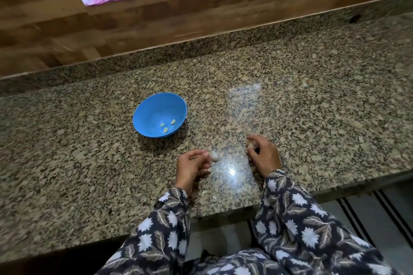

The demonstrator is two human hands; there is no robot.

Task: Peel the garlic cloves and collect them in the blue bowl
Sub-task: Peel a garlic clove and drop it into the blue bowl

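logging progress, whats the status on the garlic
Left hand pinching garlic piece; right hand gripping second garlic piece. Three peeled cloves in blue bowl. Path to bowl unobstructed.

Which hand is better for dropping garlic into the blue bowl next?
Probably the left. The left hand pinches a white garlic piece and sits nearer the blue bowl; the right hand, holding a garlic clove, is farther away.

Glossy speckled granite counter [312, 107] (wood-look wall [134, 20])
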